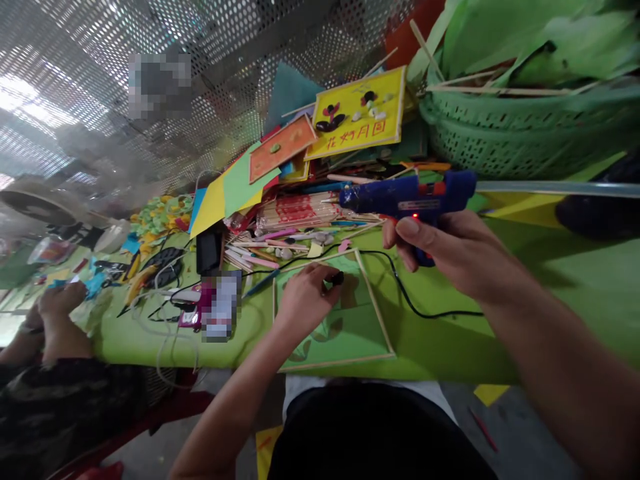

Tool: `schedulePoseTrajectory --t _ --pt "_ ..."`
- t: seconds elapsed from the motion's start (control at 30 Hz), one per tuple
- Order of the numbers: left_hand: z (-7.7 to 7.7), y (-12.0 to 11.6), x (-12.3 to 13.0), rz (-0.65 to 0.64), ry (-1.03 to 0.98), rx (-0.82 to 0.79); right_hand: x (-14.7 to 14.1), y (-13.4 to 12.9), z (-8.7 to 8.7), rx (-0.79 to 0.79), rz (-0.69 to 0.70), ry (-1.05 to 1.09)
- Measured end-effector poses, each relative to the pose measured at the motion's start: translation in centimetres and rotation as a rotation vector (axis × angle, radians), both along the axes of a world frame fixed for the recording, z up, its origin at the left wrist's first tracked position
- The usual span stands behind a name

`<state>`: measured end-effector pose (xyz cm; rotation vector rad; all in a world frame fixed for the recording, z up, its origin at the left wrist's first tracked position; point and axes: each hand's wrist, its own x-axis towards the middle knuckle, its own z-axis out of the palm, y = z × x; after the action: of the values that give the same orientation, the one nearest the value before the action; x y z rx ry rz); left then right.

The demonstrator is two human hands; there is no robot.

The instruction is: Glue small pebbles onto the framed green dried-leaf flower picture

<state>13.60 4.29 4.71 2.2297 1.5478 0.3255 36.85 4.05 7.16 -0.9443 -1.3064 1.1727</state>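
Note:
My right hand (440,247) is wrapped round the handle of a blue glue gun (390,193), which has a small red light on and its nozzle pointing left. Over a green board (355,333) with a thin wooden frame, my left hand (310,290) pinches a small black piece (337,279) between thumb and fingers. Leaf-like shapes lie on the board below this hand. From the right, a black cord (415,307) runs across the green table cover and past the board's upper right corner.
Sticks and pebbles (285,253), a pen (263,282) and coloured sheets (235,200) lie behind the board. A green basket (520,133) stands back right, near a yellow picture (357,113). Another person's hands (63,300) are at the left.

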Motion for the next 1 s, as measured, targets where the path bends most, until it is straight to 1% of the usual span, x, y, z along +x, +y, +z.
schedulePoseTrajectory --t 0.13,0.33,0.47,0.63,0.83,1.0 --pt "0.0 0.0 0.4 0.009 0.035 0.007 0.0 -0.1 0.2 0.018 0.011 0.018" --pt "-0.5 0.1 0.8 -0.040 0.086 0.061 0.1 -0.2 0.3 0.008 0.011 0.015" --pt "-0.7 0.2 0.9 -0.048 0.095 0.057 0.1 -0.1 0.2 0.015 0.013 0.025" --pt "-0.6 0.1 1.2 -0.027 0.130 0.054 0.1 -0.1 0.1 0.026 0.006 0.002" --pt "-0.7 0.0 1.2 -0.043 0.153 0.066 0.0 -0.2 0.3 0.014 -0.003 -0.003" --pt "-0.8 0.0 1.1 -0.051 0.168 0.057 0.1 -0.1 0.1 -0.018 -0.005 -0.005"
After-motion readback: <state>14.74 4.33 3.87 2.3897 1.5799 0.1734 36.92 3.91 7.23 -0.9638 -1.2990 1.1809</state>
